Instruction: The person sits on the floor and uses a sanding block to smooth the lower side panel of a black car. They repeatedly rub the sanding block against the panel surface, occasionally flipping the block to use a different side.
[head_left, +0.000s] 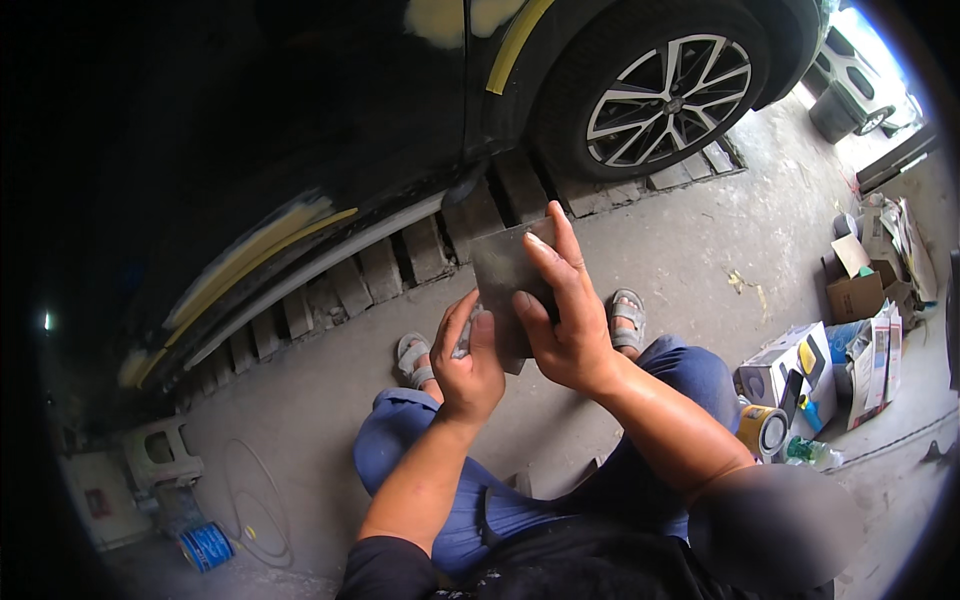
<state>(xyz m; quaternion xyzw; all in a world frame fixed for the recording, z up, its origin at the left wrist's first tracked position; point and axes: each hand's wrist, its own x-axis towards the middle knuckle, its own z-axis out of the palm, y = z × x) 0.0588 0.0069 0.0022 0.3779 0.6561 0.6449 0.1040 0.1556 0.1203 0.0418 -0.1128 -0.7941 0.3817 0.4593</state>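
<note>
Between my two hands, in front of my knees, is a dark grey sheet of sandpaper [500, 262], tilted, with a lower corner showing below my fingers. My left hand [468, 365] grips its lower left side, thumb up, with the fingers curled round behind. Something pale shows at those fingers, too small to make out. My right hand [568, 325] holds the right side, its thumb on the sheet's face and its fingers stretched along the edge. Beyond stands a dark car body [330, 110] with sanded filler patches [250, 245] and yellow masking tape [515, 45].
The car's wheel [670, 100] stands beyond a floor grating [380, 275]. At the right lie cardboard boxes [858, 292], a white box [795, 365], a tin [763, 430] and a plastic bottle [812, 452]. A blue can [207, 547] and a hose [285, 515] are at the lower left.
</note>
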